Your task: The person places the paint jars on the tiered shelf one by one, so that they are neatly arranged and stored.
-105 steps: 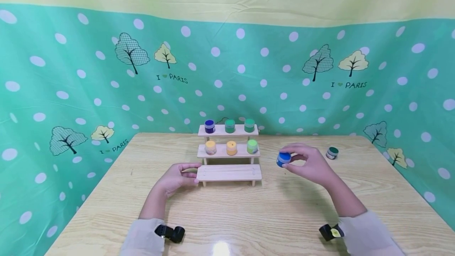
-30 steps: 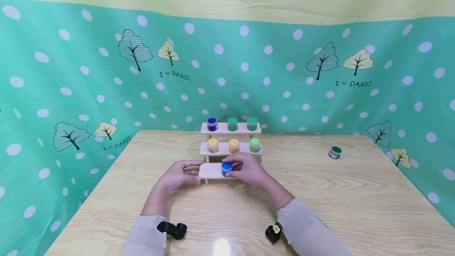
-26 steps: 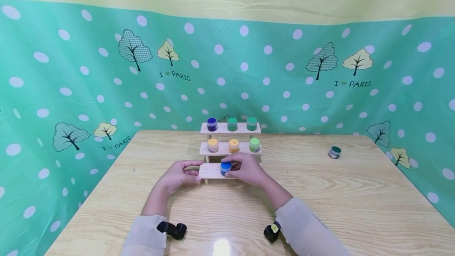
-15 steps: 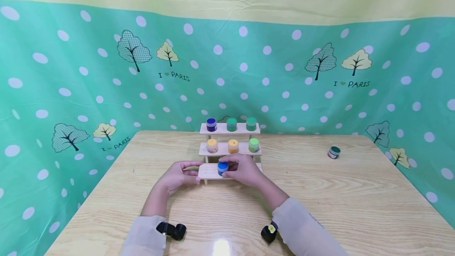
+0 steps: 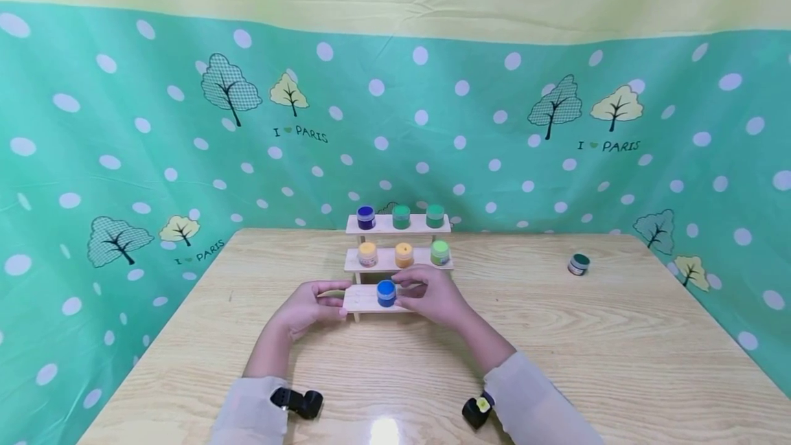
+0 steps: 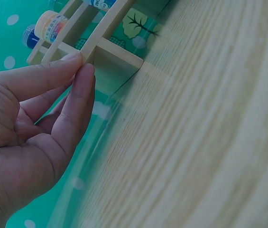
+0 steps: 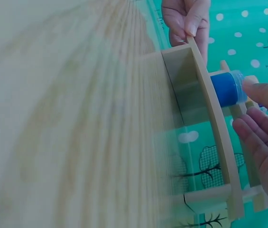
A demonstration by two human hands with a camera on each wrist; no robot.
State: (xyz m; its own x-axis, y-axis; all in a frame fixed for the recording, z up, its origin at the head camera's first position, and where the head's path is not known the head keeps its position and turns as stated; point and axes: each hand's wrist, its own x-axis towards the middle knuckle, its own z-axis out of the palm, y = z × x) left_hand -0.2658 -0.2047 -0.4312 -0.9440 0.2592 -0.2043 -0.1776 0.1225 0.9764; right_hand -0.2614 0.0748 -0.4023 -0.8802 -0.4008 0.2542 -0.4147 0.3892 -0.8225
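A blue paint jar (image 5: pixel 386 293) stands upright near the middle of the bottom tier of the small wooden stepped rack (image 5: pixel 367 299). My right hand (image 5: pixel 435 296) is just right of it, fingers loosened and spread. In the right wrist view the thumb (image 7: pixel 267 95) is close to the jar's clear lid; whether it touches I cannot tell. My left hand (image 5: pixel 309 309) pinches the left end of that bottom board between thumb and fingers, as the left wrist view shows at the board's edge (image 6: pixel 98 40).
Two yellow-orange jars (image 5: pixel 404 255) and a light green jar (image 5: pixel 440 253) fill the middle tier. The top tier bears a dark blue jar (image 5: pixel 366 218) and two green jars (image 5: pixel 401 217). A dark green jar (image 5: pixel 579 264) stands alone on the table (image 5: pixel 544 362) at right. A polka-dot cloth hangs behind.
My right hand has brought the blue paint jar from the right onto the bottom tier, slid it slightly left, then loosened its grip. The left hand stays on the rack.
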